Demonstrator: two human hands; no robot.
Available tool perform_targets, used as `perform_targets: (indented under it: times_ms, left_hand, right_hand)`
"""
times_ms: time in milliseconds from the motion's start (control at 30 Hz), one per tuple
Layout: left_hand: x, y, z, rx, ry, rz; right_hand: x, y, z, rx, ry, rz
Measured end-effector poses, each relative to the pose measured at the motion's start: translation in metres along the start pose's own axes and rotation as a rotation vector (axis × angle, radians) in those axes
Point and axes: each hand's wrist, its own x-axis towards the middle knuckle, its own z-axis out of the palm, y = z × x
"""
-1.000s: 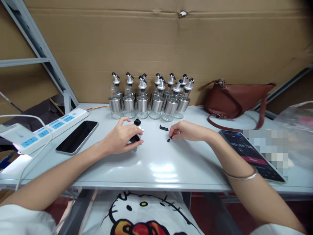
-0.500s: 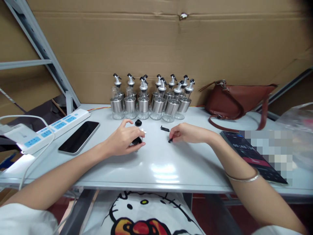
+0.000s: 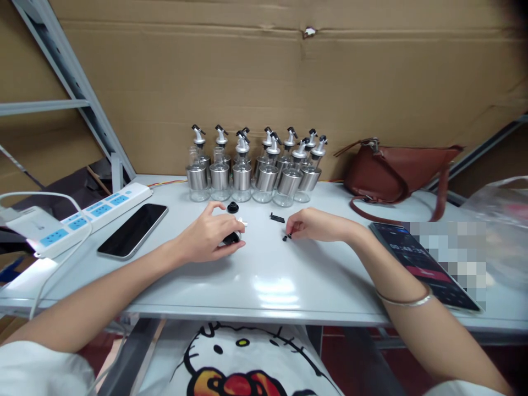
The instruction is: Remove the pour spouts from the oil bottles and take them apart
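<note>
Reflecting light, pale table (image 3: pixel 330 286); brown cardboard (image 3: pixel 185 71) behind.

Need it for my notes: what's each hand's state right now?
Left hand: closed around a black piece.
Right hand: bent over a tiny black bit; cannot tell whether gripped.

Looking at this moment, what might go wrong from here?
Small pieces: the small black piece by the fingertips of the right hand lies loose on the smooth tabletop, so a slight brush might send it skidding away.

Crowded glass: the bottles stand close together just beyond the left hand, so a careless forward reach could knock one into its neighbours.
</note>
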Motion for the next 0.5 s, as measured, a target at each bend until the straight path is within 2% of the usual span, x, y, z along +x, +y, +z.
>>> perform_targets:
  times_ms: [300, 500]
  left_hand:
    - [-0.0012, -0.0015, 0.0008, -0.018, -0.015, -0.052]
    - [-0.0015, -0.0014, 0.0016, -0.003, 0.019, -0.007]
  right_hand:
    - [0.0006, 0.0013, 0.002, -0.042, 0.014, 0.037]
    - [0.0006, 0.0036, 0.0031, -0.074, -0.001, 0.004]
